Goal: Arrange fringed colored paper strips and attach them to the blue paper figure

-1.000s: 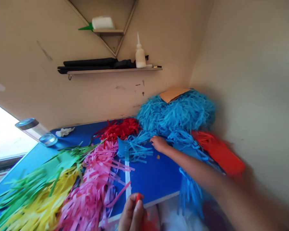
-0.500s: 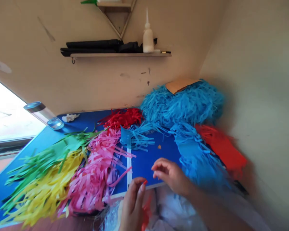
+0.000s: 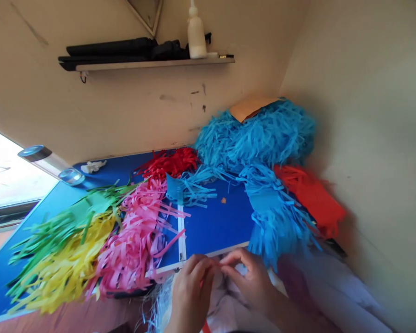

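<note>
left grip [image 3: 193,284]: bare | right grip [image 3: 248,276]: bare | right forearm [image 3: 291,309]: bare

clear, dark-lidded bottle [image 3: 52,165] near a crumpled white wad [image 3: 93,166]

1. I see pink strips [image 3: 135,240] spread on a blue table [image 3: 215,226].
2. Left of the pink strips: yellow strips [image 3: 76,259], then green strips [image 3: 60,226].
3. Beyond the pink strips: red strips [image 3: 177,161], a clear bottle [image 3: 48,162], a tissue [image 3: 93,166].
4. Right of the pink strips: a blue heap [image 3: 258,138], orange paper [image 3: 312,196].
5. Above the pink strips, a shelf [image 3: 152,65] bears a white bottle [image 3: 197,38].
</note>
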### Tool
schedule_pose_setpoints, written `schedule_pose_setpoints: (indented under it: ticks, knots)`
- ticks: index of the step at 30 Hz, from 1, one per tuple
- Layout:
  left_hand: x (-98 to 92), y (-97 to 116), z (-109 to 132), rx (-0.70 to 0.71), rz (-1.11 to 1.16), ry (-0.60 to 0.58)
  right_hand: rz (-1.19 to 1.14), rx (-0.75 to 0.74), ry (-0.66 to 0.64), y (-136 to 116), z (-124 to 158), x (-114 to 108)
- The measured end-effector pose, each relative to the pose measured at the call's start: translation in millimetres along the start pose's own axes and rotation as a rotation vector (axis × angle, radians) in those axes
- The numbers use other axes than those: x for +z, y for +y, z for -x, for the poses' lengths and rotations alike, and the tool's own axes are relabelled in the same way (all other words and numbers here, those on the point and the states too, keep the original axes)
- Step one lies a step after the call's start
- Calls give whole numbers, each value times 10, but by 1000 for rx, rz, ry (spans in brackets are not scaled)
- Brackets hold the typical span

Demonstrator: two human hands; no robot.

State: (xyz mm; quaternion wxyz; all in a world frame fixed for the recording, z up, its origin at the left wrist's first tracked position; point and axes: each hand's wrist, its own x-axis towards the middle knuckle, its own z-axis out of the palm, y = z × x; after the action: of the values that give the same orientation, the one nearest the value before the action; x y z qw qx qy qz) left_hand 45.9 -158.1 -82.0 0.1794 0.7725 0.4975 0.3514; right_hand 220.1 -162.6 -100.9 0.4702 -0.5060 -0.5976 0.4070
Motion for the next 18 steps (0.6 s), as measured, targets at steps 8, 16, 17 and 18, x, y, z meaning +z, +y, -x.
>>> schedule_pose_setpoints:
  ticks: [8,16,17,18]
  knots:
    - [-25,52,0,127,-108,-6,218,-173,-125,-34,-5,-92]
    - [-3,-46,99,38,57,-70,269,-211,-221,-162,-19,-128]
    - [15,-53,114,11,66,-53,235,-189,-229,-180,-27,-131]
    - [30,-59,128,-24,79,-41,192,-146,-232,-197,-39,-140]
